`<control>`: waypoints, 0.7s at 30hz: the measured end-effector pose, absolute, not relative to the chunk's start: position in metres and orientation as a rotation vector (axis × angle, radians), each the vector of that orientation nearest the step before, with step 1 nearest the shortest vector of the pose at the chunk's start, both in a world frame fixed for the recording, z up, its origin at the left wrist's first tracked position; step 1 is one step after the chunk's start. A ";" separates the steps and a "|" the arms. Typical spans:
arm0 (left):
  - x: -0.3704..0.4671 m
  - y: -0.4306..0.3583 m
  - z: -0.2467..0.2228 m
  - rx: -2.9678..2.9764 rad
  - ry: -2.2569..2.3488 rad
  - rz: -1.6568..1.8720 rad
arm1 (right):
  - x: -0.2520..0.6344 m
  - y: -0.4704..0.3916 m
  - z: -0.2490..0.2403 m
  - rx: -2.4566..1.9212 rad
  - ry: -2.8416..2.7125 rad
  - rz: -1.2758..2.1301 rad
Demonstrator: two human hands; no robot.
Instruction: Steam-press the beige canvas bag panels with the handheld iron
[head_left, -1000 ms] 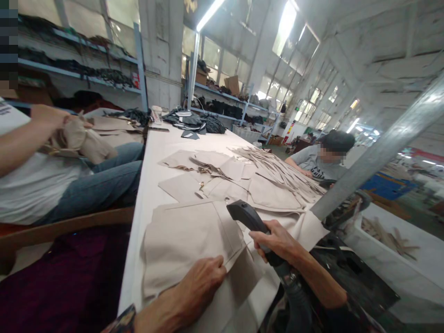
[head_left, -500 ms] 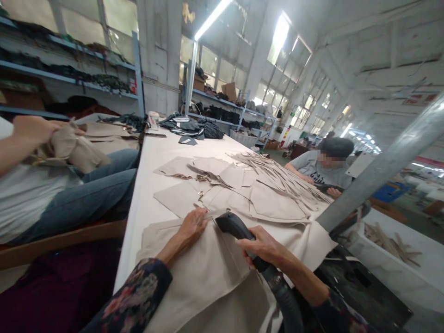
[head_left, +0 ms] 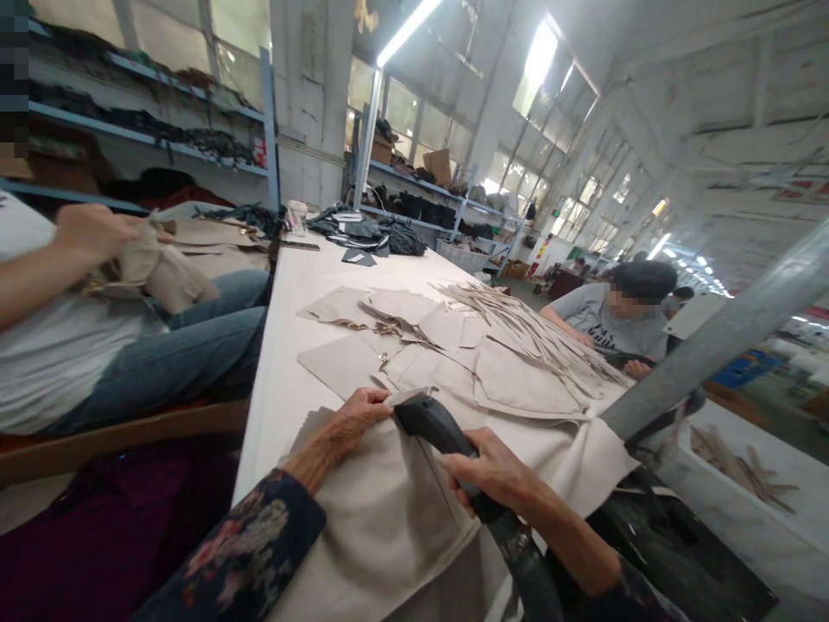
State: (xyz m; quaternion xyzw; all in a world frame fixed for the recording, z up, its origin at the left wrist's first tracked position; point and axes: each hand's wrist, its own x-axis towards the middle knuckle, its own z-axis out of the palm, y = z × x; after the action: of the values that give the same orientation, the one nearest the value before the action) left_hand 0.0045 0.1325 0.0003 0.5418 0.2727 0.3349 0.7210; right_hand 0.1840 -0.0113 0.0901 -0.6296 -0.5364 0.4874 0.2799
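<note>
My right hand [head_left: 492, 471] is wrapped round a black hand-held nozzle [head_left: 435, 422] with a ribbed hose [head_left: 534, 570] running down from it. The nozzle's tip rests at the upper edge of a large beige fabric piece [head_left: 382, 510]. Just left of that tip, my left hand [head_left: 350, 423] pinches the fabric's edge between thumb and fingers. The fabric drapes in folds toward me, over the near edge of the table. Beyond it lie flat beige panels [head_left: 343, 363], one with a small metal clasp [head_left: 382, 359].
Beige strips [head_left: 537, 333] lie along the white table's [head_left: 275, 345] right side, dark pieces [head_left: 363, 229] at its far end. A metal post [head_left: 718, 324] slants up on the right. One co-worker sits left holding beige fabric [head_left: 161, 268]; another [head_left: 596, 302] works at right. A white bin [head_left: 686, 458] holds strips.
My left hand has lifted and gathered the fabric's edge, now bunched into folds. The nozzle's tip has come closer to the left fingers. The view has shifted slightly left.
</note>
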 end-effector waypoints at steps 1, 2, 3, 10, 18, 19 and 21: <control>0.004 0.132 0.001 1.183 0.595 0.740 | 0.182 -0.009 0.091 -1.693 -1.434 1.299; 0.004 0.131 0.001 1.164 0.590 0.738 | 0.181 -0.005 0.092 -1.697 -1.432 1.281; 0.004 0.130 0.001 1.145 0.588 0.734 | 0.180 -0.001 0.094 -1.698 -1.432 1.260; 0.002 0.130 0.001 1.136 0.662 0.758 | 0.188 -0.007 0.090 -1.700 -1.391 1.260; 0.003 0.128 0.001 1.060 0.597 0.801 | 0.176 -0.006 0.085 -1.694 -1.410 1.257; 0.003 0.128 0.001 1.050 0.591 0.823 | 0.174 -0.006 0.088 -1.684 -1.395 1.266; 0.004 0.128 0.002 1.035 0.575 0.863 | 0.171 -0.009 0.092 -1.677 -1.382 1.285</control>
State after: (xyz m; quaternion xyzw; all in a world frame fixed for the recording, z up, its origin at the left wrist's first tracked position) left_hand 0.0045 0.1275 0.0019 0.4723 0.2623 0.3939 0.7436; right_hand 0.1709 -0.0092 0.0921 -0.6330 -0.5214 0.4849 0.3037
